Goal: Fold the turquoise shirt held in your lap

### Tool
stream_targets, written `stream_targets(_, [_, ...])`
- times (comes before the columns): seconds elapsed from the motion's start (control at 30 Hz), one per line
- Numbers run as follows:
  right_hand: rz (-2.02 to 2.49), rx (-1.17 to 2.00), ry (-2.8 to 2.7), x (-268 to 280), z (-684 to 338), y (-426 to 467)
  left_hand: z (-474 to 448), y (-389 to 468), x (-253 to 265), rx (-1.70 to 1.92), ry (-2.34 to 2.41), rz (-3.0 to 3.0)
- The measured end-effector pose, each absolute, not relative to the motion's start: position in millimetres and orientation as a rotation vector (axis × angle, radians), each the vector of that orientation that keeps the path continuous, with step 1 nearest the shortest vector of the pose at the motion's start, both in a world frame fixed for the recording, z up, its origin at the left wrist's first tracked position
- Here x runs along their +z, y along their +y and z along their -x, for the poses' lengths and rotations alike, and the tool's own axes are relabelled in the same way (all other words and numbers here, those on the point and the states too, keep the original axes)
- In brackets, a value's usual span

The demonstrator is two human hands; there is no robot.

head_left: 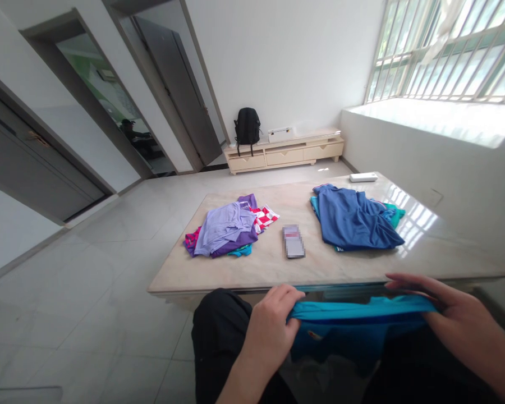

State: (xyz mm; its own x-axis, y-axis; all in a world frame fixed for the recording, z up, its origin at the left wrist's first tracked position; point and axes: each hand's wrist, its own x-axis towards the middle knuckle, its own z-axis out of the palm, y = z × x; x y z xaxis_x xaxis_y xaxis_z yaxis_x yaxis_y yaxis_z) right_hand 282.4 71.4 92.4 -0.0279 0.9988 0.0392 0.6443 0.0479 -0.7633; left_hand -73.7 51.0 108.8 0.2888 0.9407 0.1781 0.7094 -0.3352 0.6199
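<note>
Below the counter edge, over the lap, left hand and right hand each pinch closed on one end of a turquoise garment, stretching its edge taut so it hangs flat.

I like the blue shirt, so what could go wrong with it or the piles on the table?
The teal-blue fabric shirt is pinched only at its top edge by the left hand and right hand, below the table's edge, so it might slip onto the lap. The dark blue garment pile lies loose and crumpled on the glossy marble tabletop and could slide if nudged.
</note>
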Motion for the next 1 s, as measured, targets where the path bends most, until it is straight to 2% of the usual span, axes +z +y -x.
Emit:
stream_targets(0.2, [1.549, 0.778, -1.631, 127, -250, 57, 80, 52, 129, 0.747, 1.593, -1.954])
stream_targets(0.33, [1.530, 0.727, -1.762, 131, -252, 61, 89, 54, 140, 0.809, 1.608, -1.858])
stream_targets(0.57, [1.825, 0.128, -1.919, 116, -271, 70, 86, 50, 137, 1.054, 1.585, -1.740])
stream_targets(0.67, [1.805, 0.003, -1.841, 115, -266, 63, 81, 46, 132, 1.167, 1.544, -1.804])
stream_targets(0.73, [1.730, 0.140, -1.795, 118, -263, 60, 79, 43, 129, 1.251, 1.516, -1.837])
stream_targets(0.9, [1.441, 0.932, -1.715, 136, -250, 59, 81, 43, 128, 1.315, 1.419, -1.777])
stream_targets(1.0, [1.337, 1.174, -1.743, 144, -242, 61, 85, 49, 128, 1.294, 1.392, -1.716])
